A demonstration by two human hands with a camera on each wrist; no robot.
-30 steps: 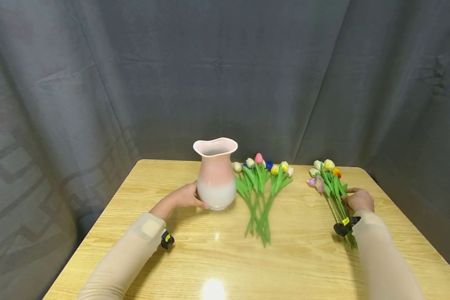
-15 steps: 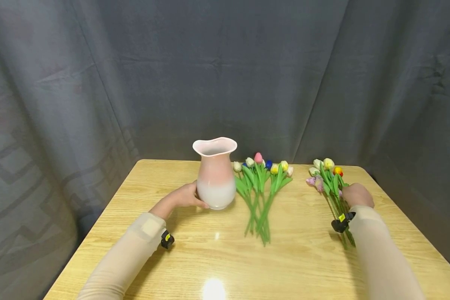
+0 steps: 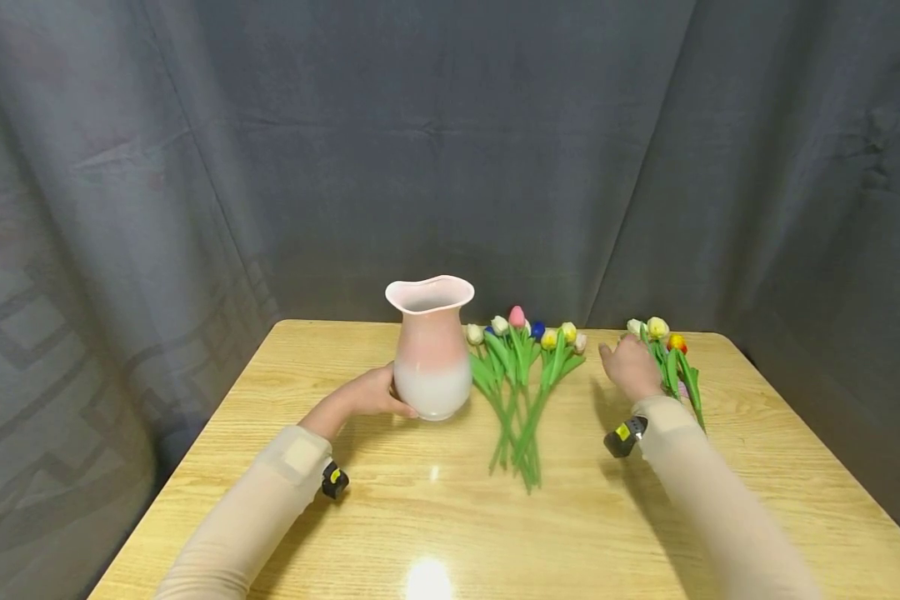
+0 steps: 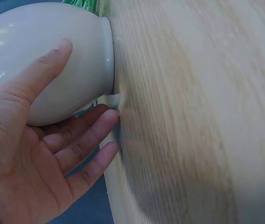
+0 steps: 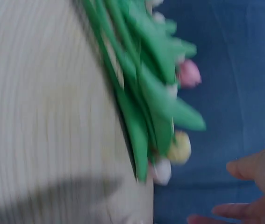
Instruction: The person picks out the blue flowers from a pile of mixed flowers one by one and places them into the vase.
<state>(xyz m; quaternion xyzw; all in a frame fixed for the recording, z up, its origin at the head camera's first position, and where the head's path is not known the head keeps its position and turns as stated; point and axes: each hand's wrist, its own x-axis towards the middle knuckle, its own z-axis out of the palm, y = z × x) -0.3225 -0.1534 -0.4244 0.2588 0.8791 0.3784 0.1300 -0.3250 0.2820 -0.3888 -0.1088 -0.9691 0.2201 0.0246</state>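
Note:
A pink-and-white vase (image 3: 432, 358) with a wavy rim stands upright on the table. My left hand (image 3: 375, 392) holds its lower side; in the left wrist view the thumb (image 4: 53, 63) lies along the white belly and the fingers reach round behind. My right hand (image 3: 632, 367) is raised beside the right-hand bunch of artificial tulips (image 3: 657, 327), covering part of it. Its spread fingers (image 5: 244, 168) hold nothing visible in the right wrist view. Between the vase and that hand lies another tulip bunch (image 3: 557, 358), stems crossed toward me and pink, white, yellow and blue heads at the back.
The wooden table (image 3: 480, 542) extends toward me, with a bright light reflection near its front. Dark grey curtains (image 3: 450, 167) hang behind and on both sides. The tulip heads lie near the back edge.
My right hand has left the stems of the right-hand bunch and moved left and a little farther back. The left hand and the vase have stayed in place.

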